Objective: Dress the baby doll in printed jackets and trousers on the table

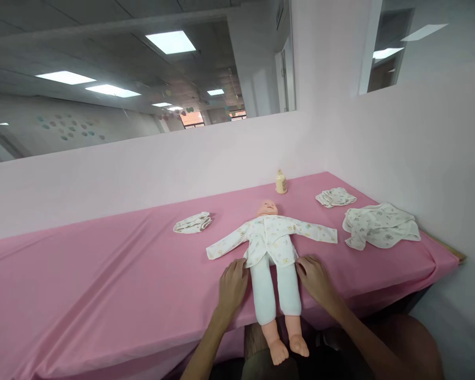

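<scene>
Surface: creased pink cloth (114, 279)
Room: white wall (221, 163), long glass pane (122, 113), bright ceiling lights (171, 42)
Near edge: white-legged plastic baby doll (263, 293), face-up, feet overhanging
Torso: white printed cloth jacket (267, 237)
Hands: left hand (233, 282), right hand (315, 278) curled narrow at its hem; cannot tell whether pinching

The one view looks from a person's head, above and just past the feet of the doll (266, 245). It faces forward and down along the doll, near enough to show it whole, and wide enough to include the counter (142, 279) around it and the wall (206, 166) and pane (134, 111) beyond it.
</scene>
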### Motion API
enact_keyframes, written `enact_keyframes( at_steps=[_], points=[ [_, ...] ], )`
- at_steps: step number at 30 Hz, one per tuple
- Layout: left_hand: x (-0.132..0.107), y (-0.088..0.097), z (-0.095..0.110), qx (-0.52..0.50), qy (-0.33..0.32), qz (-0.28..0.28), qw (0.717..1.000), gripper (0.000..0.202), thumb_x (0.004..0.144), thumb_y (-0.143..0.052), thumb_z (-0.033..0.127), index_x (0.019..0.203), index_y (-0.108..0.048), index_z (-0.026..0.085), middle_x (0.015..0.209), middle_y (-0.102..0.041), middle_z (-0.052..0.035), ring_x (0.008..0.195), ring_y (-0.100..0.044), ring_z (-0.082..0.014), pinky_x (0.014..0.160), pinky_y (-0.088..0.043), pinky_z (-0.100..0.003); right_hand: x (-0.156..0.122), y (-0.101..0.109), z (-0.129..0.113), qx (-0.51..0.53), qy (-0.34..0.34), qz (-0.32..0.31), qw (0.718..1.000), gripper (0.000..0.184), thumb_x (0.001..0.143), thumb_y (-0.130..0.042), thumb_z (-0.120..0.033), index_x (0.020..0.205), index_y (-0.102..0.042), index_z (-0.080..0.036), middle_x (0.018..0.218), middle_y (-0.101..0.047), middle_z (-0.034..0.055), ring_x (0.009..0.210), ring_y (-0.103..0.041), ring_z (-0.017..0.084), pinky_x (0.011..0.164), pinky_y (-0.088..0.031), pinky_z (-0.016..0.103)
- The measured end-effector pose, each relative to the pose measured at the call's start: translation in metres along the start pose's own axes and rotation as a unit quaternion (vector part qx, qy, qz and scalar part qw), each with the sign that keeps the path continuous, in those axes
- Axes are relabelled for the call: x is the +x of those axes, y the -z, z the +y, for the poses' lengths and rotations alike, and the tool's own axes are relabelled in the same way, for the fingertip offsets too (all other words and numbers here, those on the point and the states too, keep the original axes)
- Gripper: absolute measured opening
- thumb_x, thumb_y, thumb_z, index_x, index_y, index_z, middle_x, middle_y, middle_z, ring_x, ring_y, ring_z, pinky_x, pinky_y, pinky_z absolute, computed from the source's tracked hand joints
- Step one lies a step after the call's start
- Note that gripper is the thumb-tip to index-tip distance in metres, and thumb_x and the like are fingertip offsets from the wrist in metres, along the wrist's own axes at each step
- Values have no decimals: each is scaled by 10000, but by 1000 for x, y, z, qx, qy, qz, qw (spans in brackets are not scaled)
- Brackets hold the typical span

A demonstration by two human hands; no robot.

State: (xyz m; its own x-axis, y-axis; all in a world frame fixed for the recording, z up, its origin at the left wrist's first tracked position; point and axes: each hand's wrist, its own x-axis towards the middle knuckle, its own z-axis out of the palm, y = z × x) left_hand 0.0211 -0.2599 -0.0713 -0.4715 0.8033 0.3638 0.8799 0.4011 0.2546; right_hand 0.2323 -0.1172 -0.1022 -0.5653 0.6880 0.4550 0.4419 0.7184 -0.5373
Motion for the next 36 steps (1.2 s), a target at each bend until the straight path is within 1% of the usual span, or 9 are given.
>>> enact_keyframes(
  at_steps=[3,6,10,12,17,21,28,32,36],
  points=[
    [0,9,-9,5,30,22,999,309,907,-360,174,1068,-623,182,1096,-693,-89,945,-644,-235,777,-487,-333,-4,2,7,2,-1,11,1000,306,923,-376,-165,743,-620,-204,779,-679,65,754,-596,224,712,-424,351],
    [15,25,-38,34,61,34,997,343,930,-321,221,1109,-613,198,1130,-686,-83,967,-645,-244,778,-480,-333,-11,8,23,8,11,30,999,273,902,-399,-157,755,-623,-206,798,-680,57,780,-588,214,736,-422,341],
    [65,44,-97,45,123,-15,991,306,914,-368,280,1079,-609,187,1131,-676,-88,1017,-632,-236,850,-472,-322,-20,19,43,-4,19,38,999,228,898,-426,-171,794,-627,-201,836,-683,56,819,-588,214,775,-431,345],
    [95,47,-127,66,201,-50,976,325,915,-369,298,1108,-596,168,1172,-659,-111,1073,-614,-246,869,-472,-321,-24,23,47,-20,22,47,998,217,899,-433,-174,803,-625,-200,838,-680,57,823,-587,215,780,-429,345],
    [143,36,-171,91,241,-71,964,436,883,-412,264,1274,-493,90,1366,-513,-216,1221,-512,-336,904,-446,-399,-29,22,45,-71,43,74,994,210,905,-442,-170,805,-625,-199,836,-678,55,824,-585,223,792,-433,357],
    [165,19,-181,92,249,-76,961,489,857,-455,250,1324,-443,104,1371,-502,-210,1263,-460,-363,932,-410,-423,-32,17,46,-88,43,97,990,205,917,-455,-181,852,-649,-200,887,-698,58,861,-606,233,821,-447,377],
    [190,5,-188,92,274,-42,956,366,911,-405,292,1140,-573,62,1299,-518,-274,1217,-479,-401,931,-386,-469,-34,15,47,-110,50,103,987,208,935,-460,-206,892,-663,-203,936,-705,62,892,-617,234,838,-454,386],
    [193,17,-181,74,259,-23,963,330,917,-372,285,1028,-597,71,1179,-597,-236,1066,-568,-340,818,-428,-390,-34,15,46,-116,51,107,986,212,940,-458,-221,893,-663,-200,919,-707,63,880,-620,235,838,-453,392],
    [197,56,-165,61,242,17,968,284,916,-364,290,954,-569,98,1015,-635,-174,927,-588,-272,709,-412,-314,-34,14,50,-105,46,105,988,212,935,-459,-235,879,-661,-201,913,-709,68,879,-624,245,833,-455,405]
  ],
)
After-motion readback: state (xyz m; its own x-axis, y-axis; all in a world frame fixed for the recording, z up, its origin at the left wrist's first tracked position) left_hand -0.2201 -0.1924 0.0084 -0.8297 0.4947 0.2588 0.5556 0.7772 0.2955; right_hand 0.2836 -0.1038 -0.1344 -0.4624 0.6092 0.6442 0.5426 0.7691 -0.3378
